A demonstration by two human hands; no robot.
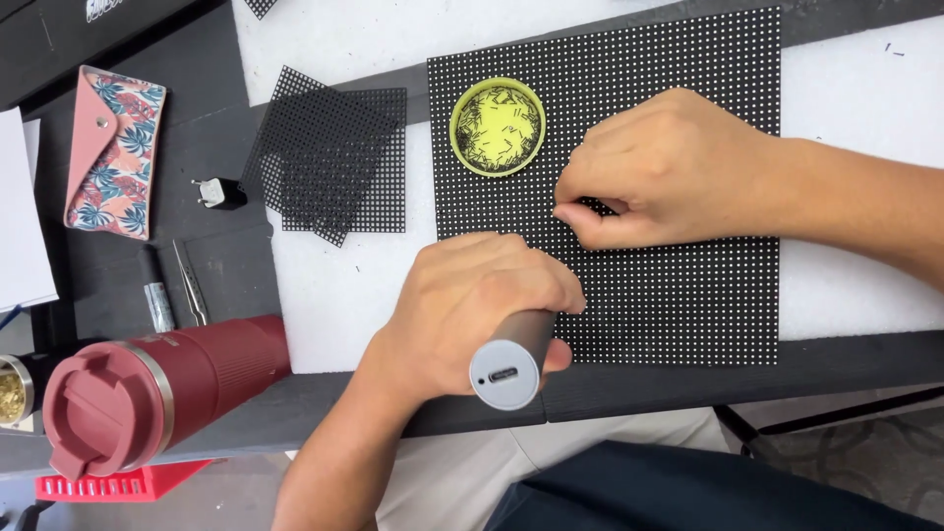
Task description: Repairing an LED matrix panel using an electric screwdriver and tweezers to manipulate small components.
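On bench, far left: floral card pouch (115,149) with snap flap, lying flat on dark tabletop (206,128). Just right of it, small black plug adapter (220,193); below, tweezers (191,283) and a slim pen-like tool (155,293) side by side. Front left corner: red insulated bottle (147,388) on its side, lid toward camera; red slotted rack (113,485) partly under it.

Centre left: stack of black perforated mesh masks (332,157), skewed, resting on white foam sheet (334,295). Judged thin, light, flexible; best lifted by an edge.

Centre: left hand (472,305) clenched around grey cylindrical power tool (511,359), rear end with port facing camera, tip hidden under the hand over the panel. Judged smooth, moderately weighty; full-fist grip on barrel suits it.

Centre right: black LED matrix panel (678,285) flat on foam, half on table. Judged stiff but fragile on its face; edges only for lifting. Yellow-green round dish (498,126) sits on panel's upper left, holding many small dark pins or screws; loose, easily spilled.

Right: right hand (669,167) resting on panel, thumb and forefinger pinched together at surface; whatever is pinched too small to make out.

Lower edge: pale trousers, dark cloth, carpeted floor (865,462).
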